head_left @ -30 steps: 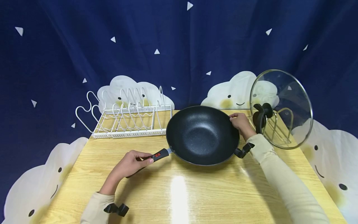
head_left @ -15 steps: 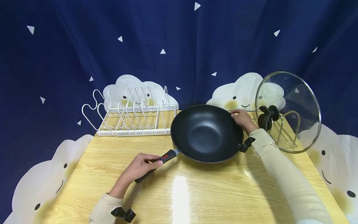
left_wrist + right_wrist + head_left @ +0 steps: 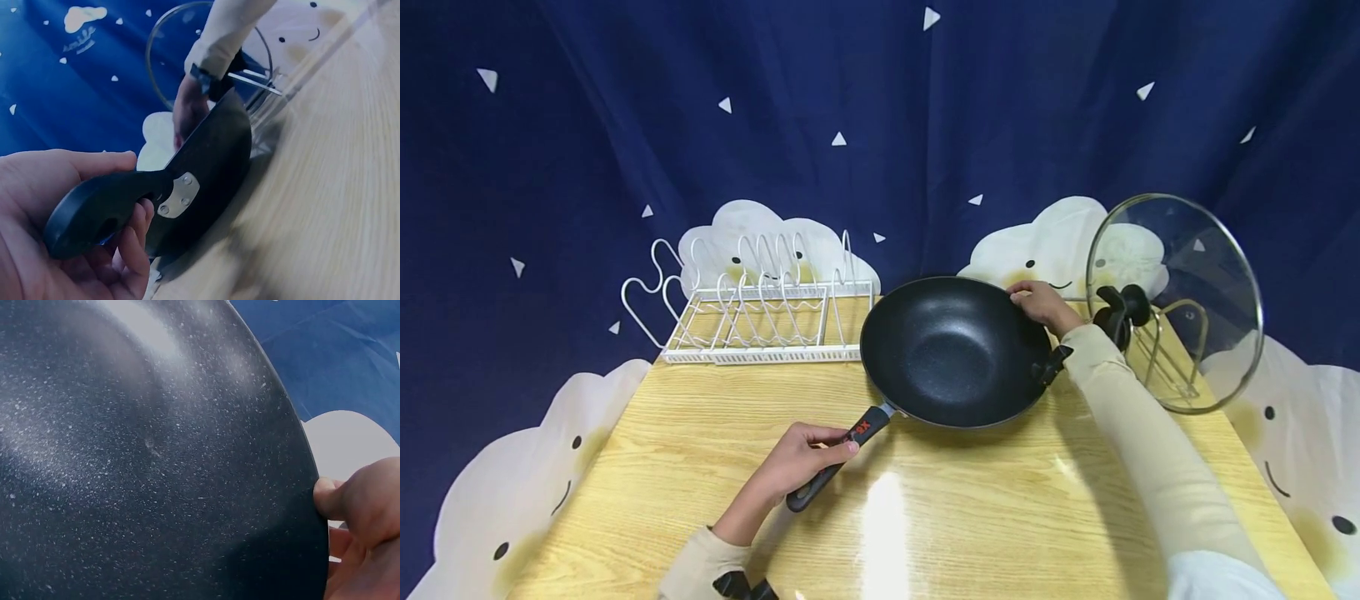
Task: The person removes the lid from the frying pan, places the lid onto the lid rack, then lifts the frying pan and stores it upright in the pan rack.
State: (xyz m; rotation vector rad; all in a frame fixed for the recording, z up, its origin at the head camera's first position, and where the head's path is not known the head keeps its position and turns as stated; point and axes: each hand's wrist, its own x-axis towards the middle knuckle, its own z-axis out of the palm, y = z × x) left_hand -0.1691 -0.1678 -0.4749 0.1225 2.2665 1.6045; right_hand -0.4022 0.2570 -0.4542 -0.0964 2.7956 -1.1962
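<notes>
at the left, the white wire rack point(image 3: 775, 356) stands just beside the wok point(image 3: 955, 367), so a swing that way could, i judge, knock its near end; the left hand point(image 3: 805, 462) has thumb and fingers wrapped round the black handle point(image 3: 808, 493), and a slack hold there might let the wok roll; the wok sits between both hands at mid-table, its base perhaps off the wood, though i cannot tell; the right hand point(image 3: 1039, 304) pinches the rim at the back right, thumb inside and fingers behind, a slim hold that could slip if the weight shifts; farther right, a glass lid point(image 3: 1213, 275) stands on edge in a wire holder point(image 3: 1205, 325) near the sleeve point(image 3: 1150, 450), and a sideways bump might topple it; beneath is a wood-grain table point(image 3: 1000, 517) with a bright glare; behind hangs a navy curtain point(image 3: 880, 100) with white triangles and smiling clouds.
</notes>
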